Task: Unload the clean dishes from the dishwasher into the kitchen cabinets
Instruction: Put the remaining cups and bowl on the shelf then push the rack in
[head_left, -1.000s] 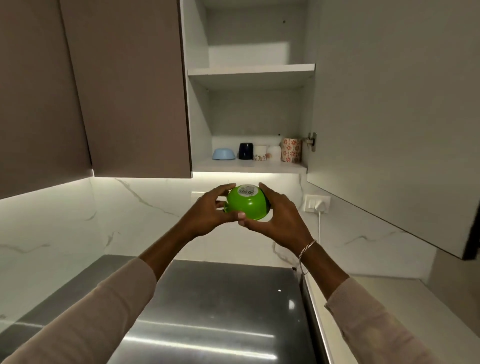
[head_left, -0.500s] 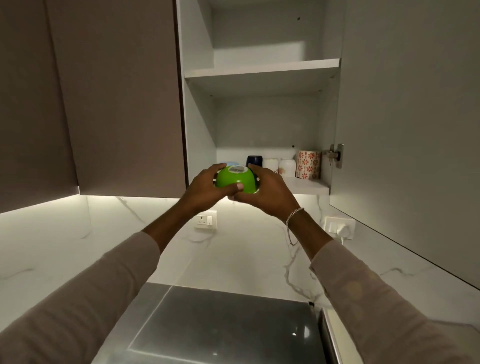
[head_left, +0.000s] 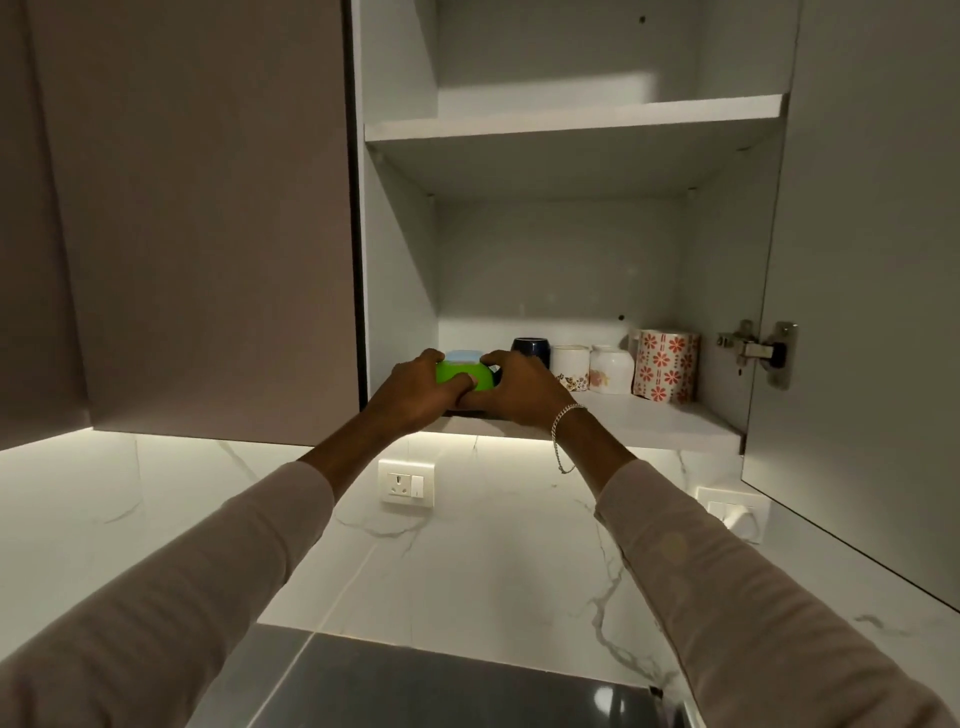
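1. Green bowl (head_left: 464, 375), rounded side up, at the front left corner of the lower shelf (head_left: 649, 423) of the open cabinet, clasped from both sides.
2. Left hand (head_left: 410, 395) curled round the bowl's left flank, thumb laid across the front. Right hand (head_left: 514, 395) curled round the right flank, a chain bracelet (head_left: 563, 421) at its wrist.
3. Directly behind and above: a strip of a blue bowl (head_left: 464, 356), the rest covered. Touching the green one or only close, cannot tell.
4. Further right along the same shelf, side by side: a dark mug (head_left: 530, 349), partly masked by the right hand's fingers, then two white floral cups (head_left: 570, 366) and a red-flowered mug (head_left: 666, 371).
5. Flanking the opening: a closed brown door (head_left: 208, 208) at the left, an open door (head_left: 872, 260) at the right on a metal hinge (head_left: 758, 351).
6. Hidden behind the hands: the green bowl's rim and any contact with the shelf.
7. Upper shelf (head_left: 571, 122) seen from below only, its top out of sight.
8. Underneath: marble wall with a socket (head_left: 406, 483), and a dark glossy surface (head_left: 441, 686) cut off by the bottom edge.
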